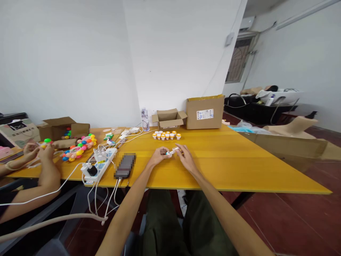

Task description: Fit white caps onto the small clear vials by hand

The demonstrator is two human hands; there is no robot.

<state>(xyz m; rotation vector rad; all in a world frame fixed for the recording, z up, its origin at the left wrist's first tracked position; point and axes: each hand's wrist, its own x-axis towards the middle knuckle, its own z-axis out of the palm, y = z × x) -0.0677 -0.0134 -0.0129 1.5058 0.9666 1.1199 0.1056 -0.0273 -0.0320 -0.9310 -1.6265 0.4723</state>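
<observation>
My left hand (159,156) is closed, its fingertips pinching a small white piece (171,153) with a touch of teal at its left end. My right hand (185,157) is closed on the piece's other end, above the yellow wooden table (226,167). Whether this is one part or two joined ones is too small to tell. Beyond my hands stand several small white-and-orange mushroom-shaped pieces (167,136), grouped in rows.
Behind the group are an open small carton (170,123), a taller cardboard box (205,113) and a clear bottle (145,120). To the left lie a phone (125,165) and a power strip (102,165) with tangled cables. A co-worker's hands (45,151) handle colourful beads (80,147).
</observation>
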